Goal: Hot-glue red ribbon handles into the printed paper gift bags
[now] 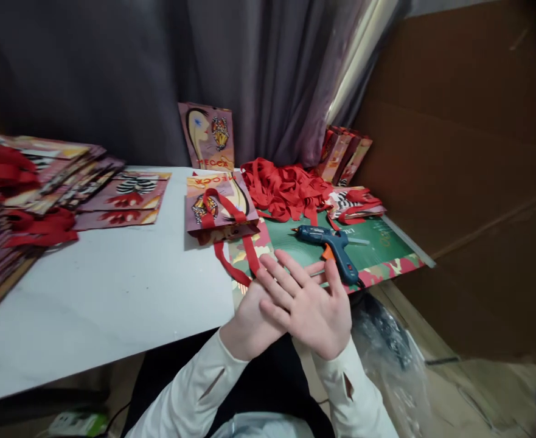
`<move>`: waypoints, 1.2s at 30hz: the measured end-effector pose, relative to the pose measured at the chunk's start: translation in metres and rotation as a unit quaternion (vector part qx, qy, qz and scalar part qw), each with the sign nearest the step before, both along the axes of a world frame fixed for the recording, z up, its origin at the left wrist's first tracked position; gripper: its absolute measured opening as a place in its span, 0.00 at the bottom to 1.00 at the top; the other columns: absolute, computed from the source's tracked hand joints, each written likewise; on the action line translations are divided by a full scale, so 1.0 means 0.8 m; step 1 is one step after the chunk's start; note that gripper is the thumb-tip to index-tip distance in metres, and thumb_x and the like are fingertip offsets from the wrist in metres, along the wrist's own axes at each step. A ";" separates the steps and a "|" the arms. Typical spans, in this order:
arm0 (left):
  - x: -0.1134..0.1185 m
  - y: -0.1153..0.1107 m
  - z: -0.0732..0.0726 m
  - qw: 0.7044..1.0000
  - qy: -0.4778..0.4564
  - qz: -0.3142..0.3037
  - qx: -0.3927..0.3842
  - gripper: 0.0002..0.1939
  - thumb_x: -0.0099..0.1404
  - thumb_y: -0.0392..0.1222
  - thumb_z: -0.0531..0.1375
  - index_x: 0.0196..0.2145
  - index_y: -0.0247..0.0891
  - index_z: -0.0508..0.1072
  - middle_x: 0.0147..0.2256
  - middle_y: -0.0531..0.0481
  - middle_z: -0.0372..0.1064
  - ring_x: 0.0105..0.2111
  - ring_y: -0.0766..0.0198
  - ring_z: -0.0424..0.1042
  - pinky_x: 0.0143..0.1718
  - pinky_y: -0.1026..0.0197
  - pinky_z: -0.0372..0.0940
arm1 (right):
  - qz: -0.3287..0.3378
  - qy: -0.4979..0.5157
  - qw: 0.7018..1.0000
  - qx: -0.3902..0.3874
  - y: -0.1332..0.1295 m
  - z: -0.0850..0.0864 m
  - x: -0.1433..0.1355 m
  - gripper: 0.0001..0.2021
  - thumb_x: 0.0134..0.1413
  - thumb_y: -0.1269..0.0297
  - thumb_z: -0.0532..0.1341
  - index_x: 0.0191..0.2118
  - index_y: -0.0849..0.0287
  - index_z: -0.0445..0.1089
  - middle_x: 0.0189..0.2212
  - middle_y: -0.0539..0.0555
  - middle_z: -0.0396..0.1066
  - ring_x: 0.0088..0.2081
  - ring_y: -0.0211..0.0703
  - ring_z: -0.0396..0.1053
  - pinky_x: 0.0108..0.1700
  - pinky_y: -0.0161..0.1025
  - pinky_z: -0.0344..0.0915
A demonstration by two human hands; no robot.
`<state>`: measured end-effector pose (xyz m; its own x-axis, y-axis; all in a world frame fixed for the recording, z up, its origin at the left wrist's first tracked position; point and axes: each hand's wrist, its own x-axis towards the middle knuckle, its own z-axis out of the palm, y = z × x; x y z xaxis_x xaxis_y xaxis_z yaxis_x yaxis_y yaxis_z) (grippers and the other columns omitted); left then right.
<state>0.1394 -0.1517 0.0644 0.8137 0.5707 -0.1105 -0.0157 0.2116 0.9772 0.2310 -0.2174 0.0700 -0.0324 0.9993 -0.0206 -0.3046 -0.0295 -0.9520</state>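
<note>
A blue glue gun [334, 242] lies on its side on a green board [381, 243] — a red-handled printed bag [226, 210] lies left.

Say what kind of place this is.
Probably a small workshop finishing paper gift bags by hand: stacks of flat printed bags at the left, a heap of red ribbon behind, and a blue glue gun on a green board.
</note>
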 end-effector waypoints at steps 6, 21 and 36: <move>-0.109 0.073 0.014 0.986 -0.083 0.142 -0.001 0.27 0.69 0.54 0.41 0.57 0.43 0.66 0.50 0.45 0.71 0.52 0.53 0.69 0.54 0.48 0.61 | -0.321 -0.171 0.929 0.062 0.031 -0.026 0.035 0.25 0.56 0.50 0.59 0.57 0.54 0.63 0.57 0.59 0.66 0.59 0.48 0.62 0.59 0.49 0.58; -0.046 0.158 -0.071 0.663 0.458 0.125 0.579 0.18 0.65 0.29 0.46 0.46 0.23 0.71 0.45 0.31 0.69 0.48 0.47 0.65 0.48 0.50 0.61 | 0.010 -0.729 0.675 0.115 0.236 -0.083 -0.016 0.19 0.53 0.77 0.53 0.50 0.66 0.68 0.51 0.64 0.67 0.52 0.51 0.63 0.53 0.42 0.59; -0.057 0.203 -0.087 0.627 0.508 0.090 0.584 0.18 0.67 0.28 0.48 0.48 0.29 0.71 0.46 0.34 0.71 0.44 0.51 0.72 0.41 0.56 0.67 | -0.020 -0.810 0.585 0.021 0.229 -0.084 0.022 0.17 0.61 0.77 0.47 0.45 0.67 0.72 0.48 0.65 0.69 0.49 0.51 0.65 0.45 0.41 0.59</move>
<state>0.0935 0.0107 -0.0052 0.5735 0.8171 0.0585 0.8188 -0.5740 -0.0102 0.2486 -0.0340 0.0032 0.0198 0.9993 0.0325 0.9998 -0.0201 0.0087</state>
